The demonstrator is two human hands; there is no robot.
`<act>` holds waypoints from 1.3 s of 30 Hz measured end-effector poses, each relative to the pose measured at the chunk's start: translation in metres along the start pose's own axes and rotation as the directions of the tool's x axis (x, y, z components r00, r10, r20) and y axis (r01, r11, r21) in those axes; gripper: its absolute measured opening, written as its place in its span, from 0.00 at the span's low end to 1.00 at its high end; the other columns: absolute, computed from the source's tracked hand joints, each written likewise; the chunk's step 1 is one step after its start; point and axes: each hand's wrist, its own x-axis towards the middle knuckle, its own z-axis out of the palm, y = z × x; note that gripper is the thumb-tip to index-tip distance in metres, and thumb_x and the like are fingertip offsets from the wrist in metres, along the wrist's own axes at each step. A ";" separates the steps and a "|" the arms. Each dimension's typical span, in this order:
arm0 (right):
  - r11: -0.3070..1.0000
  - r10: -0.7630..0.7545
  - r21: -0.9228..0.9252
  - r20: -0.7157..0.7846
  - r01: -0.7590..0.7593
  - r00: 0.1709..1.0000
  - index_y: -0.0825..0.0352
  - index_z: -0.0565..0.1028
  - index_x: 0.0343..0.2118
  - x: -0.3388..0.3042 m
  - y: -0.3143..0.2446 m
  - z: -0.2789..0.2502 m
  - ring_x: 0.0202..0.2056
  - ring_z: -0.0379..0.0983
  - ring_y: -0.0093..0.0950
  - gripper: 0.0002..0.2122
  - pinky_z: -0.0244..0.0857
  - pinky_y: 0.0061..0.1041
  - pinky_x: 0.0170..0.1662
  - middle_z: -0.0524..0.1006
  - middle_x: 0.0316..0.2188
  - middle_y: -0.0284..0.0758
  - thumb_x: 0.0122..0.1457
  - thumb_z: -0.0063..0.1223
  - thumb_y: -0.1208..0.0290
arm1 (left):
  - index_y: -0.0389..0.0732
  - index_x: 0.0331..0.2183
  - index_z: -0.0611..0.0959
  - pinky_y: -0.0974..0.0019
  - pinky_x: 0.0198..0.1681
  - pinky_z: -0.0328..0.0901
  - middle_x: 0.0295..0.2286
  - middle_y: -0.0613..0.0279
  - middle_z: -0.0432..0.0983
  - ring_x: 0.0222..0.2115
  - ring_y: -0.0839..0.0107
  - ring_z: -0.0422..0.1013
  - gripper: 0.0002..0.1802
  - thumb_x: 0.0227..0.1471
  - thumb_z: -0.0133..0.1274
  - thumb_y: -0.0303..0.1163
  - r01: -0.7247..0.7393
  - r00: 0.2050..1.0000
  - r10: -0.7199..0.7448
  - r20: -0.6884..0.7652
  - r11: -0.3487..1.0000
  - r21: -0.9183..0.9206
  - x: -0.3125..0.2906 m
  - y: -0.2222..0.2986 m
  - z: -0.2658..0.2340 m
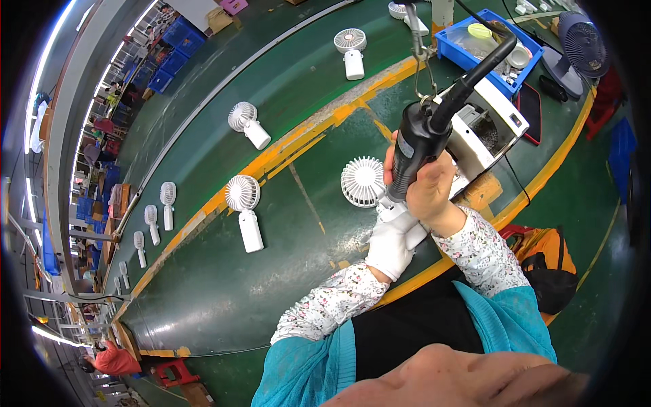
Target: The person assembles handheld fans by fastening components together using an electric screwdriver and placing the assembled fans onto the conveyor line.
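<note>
My right hand [434, 190], bare, is wrapped round a black electric screwdriver [413, 139], held upright with its lower end down at a white handheld fan [363, 182]. The screwdriver hangs from a metal hook, and a thick black cable leaves its top. In a white glove, my left hand [391, 247] grips that fan by its handle, low over the green table. The fan's round grille points away to the left. My right hand and the tool hide the screwdriver's tip and part of the handle.
Another white handheld fan [249, 230] lies on the table to the left. Several more line the green belt [298, 102] beyond the yellow edge. At the right stand a white box-shaped device [498, 108], a blue bin [444, 47] of small parts and a desk fan [586, 47].
</note>
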 end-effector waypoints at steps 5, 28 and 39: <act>0.992 -0.102 0.079 0.090 0.095 0.991 0.74 0.68 0.38 0.004 0.003 -0.004 0.19 0.68 0.17 0.33 0.61 0.15 0.23 0.72 0.20 0.32 0.55 0.37 0.39 | 0.41 0.37 0.78 0.61 0.36 0.66 0.30 0.53 0.75 0.32 0.57 0.72 0.12 0.45 0.54 0.23 0.007 0.997 -0.002 0.071 0.998 -0.068 -0.002 -0.010 0.003; 0.999 -0.003 0.043 -0.052 0.005 0.999 0.75 0.62 0.45 0.010 -0.023 0.007 0.19 0.67 0.22 0.40 0.61 0.18 0.22 0.70 0.20 0.38 0.51 0.34 0.33 | 0.35 0.36 0.77 0.67 0.36 0.68 0.31 0.56 0.75 0.32 0.64 0.73 0.16 0.40 0.56 0.18 0.390 0.814 -0.432 0.390 -0.092 -0.916 0.002 -0.015 0.018; 0.997 0.034 0.064 0.002 -0.034 0.999 0.74 0.63 0.42 -0.002 -0.003 0.013 0.19 0.67 0.21 0.37 0.61 0.17 0.23 0.70 0.20 0.36 0.53 0.33 0.34 | 0.40 0.33 0.80 0.61 0.38 0.66 0.30 0.49 0.76 0.34 0.53 0.72 0.14 0.38 0.57 0.27 -0.003 0.992 0.017 0.128 0.995 -0.104 0.000 0.003 -0.008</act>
